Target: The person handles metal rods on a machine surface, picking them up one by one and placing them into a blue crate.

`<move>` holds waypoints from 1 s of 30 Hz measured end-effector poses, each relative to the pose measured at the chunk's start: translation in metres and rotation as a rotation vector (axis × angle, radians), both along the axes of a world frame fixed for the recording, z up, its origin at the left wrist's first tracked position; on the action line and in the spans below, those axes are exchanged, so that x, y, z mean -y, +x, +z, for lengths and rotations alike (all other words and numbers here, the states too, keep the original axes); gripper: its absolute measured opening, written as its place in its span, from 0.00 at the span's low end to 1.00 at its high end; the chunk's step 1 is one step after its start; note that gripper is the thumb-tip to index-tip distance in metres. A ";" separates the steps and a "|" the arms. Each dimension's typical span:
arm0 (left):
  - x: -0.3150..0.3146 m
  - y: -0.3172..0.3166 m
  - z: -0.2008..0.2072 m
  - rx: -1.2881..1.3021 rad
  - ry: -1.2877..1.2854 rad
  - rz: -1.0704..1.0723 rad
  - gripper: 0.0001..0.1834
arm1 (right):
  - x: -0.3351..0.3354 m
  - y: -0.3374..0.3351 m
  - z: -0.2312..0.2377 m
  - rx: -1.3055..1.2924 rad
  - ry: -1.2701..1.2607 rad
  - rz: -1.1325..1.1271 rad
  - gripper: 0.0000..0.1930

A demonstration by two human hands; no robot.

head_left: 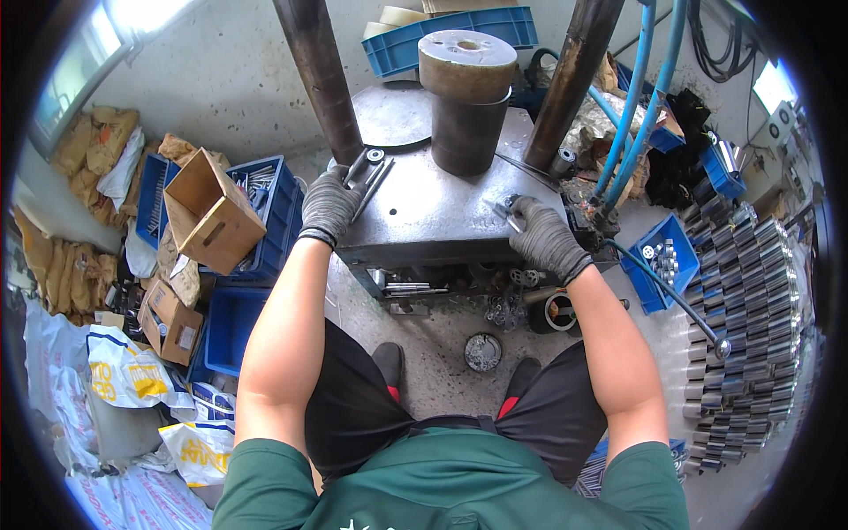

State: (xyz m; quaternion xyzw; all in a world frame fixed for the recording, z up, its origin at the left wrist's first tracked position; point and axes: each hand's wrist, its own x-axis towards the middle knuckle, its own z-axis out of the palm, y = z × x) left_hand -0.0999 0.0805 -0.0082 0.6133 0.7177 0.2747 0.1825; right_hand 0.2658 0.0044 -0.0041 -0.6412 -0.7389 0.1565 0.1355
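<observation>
My left hand (pixel 331 208), in a grey glove, is at the left edge of a steel press table (pixel 424 208). Its fingers close around a short metal rod. A long, slim metal rod (pixel 374 189) lies along the fingertips, and a small metal ring (pixel 375 155) is just beyond them. Over the right side of the table, my gloved right hand (pixel 548 238) pinches a small shiny metal piece (pixel 506 214), partly hidden by the fingers. Between and beyond both hands stands a dark steel cylinder with a wider round cap (pixel 468 66).
Two thick steel columns (pixel 322 79) (pixel 574 79) flank the cylinder. Blue hoses (pixel 632 115) hang at the right. A ball-ended lever (pixel 723 347) juts out near stacked metal cylinders (pixel 742 318). Blue bins (pixel 658 265) and a cardboard box (pixel 212 216) stand at the sides.
</observation>
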 end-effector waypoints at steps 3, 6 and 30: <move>0.000 0.003 0.001 -0.276 -0.051 -0.116 0.28 | -0.012 0.004 0.004 -0.107 0.038 -0.086 0.28; -0.004 0.019 -0.006 -0.387 0.023 -0.214 0.23 | -0.033 0.049 -0.039 -0.168 0.290 -0.304 0.34; 0.078 0.052 -0.047 -0.325 0.623 -0.829 0.30 | -0.003 0.109 -0.062 -0.764 0.358 -0.126 0.18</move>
